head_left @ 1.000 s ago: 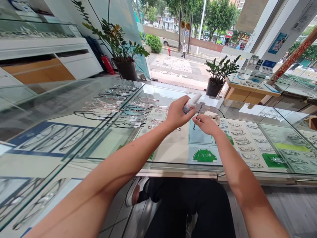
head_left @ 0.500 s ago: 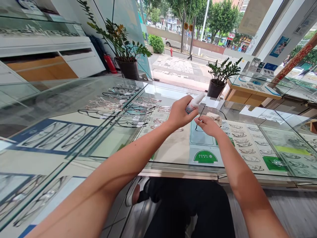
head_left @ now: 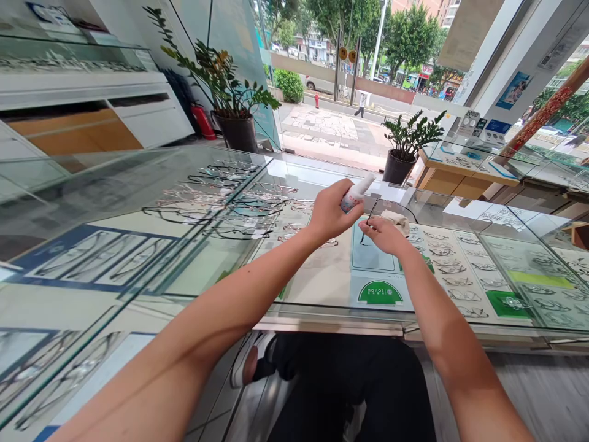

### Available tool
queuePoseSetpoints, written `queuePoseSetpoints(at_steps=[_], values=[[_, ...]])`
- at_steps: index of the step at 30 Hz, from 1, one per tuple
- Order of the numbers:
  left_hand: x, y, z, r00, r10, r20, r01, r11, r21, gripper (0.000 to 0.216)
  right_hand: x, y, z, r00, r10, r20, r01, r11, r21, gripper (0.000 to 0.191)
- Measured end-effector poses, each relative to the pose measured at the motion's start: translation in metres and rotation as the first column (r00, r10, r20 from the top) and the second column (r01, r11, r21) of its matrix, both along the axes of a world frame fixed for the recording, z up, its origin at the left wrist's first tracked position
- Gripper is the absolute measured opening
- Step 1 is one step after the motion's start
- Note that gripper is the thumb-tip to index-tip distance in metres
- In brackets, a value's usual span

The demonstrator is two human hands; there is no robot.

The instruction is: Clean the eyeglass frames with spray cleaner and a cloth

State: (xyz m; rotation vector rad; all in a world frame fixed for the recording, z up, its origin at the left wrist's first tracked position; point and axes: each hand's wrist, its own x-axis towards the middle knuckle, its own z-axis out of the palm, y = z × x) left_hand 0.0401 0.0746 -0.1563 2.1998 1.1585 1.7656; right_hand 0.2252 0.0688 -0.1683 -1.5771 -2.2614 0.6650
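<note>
My left hand [head_left: 332,210] is wrapped round a small white spray bottle [head_left: 353,199], its nozzle tilted up and to the right. Just right of it, my right hand [head_left: 383,234] pinches a dark pair of glasses [head_left: 370,215] by its frame, above the glass counter. The glasses are partly hidden by my fingers. A beige cloth [head_left: 396,220] lies right behind my right hand. Beneath the glasses is a pale blue sheet [head_left: 370,261] with a green half-round label [head_left: 380,293] near its front.
Many glasses [head_left: 242,233] lie in a group on the counter at left. Rows of glasses [head_left: 453,268] are on display under the glass [head_left: 322,301] at right. Potted plants [head_left: 399,164] stand beyond the counter. My legs [head_left: 350,380] are below its front edge.
Both hands stay nearly in place; the bottle's nozzle has shifted slightly left in view. The whole view has moved a little. A person has appeared walking outside.
</note>
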Motion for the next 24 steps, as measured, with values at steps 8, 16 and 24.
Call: queuePoseSetpoints(at_steps=[8,16,24], values=[[-0.0005,0.0005,-0.0009,1.000,0.007,-0.007,-0.008,1.000,-0.016,0.016,-0.0005,0.0012,-0.0011,1.000,0.013,-0.006,-0.013,1.000,0.000,0.038],[-0.0008,0.0011,-0.0021,1.000,0.001,-0.006,-0.001,1.000,-0.005,0.016,0.0005,0.0017,-0.0022,1.000,0.014,-0.023,-0.014,1.000,-0.006,0.038],[-0.0002,0.0007,-0.0018,1.000,-0.002,-0.008,0.002,1.000,-0.014,0.015,0.0000,0.0006,-0.0007,0.999,0.007,-0.034,-0.008,1.000,-0.026,0.037]])
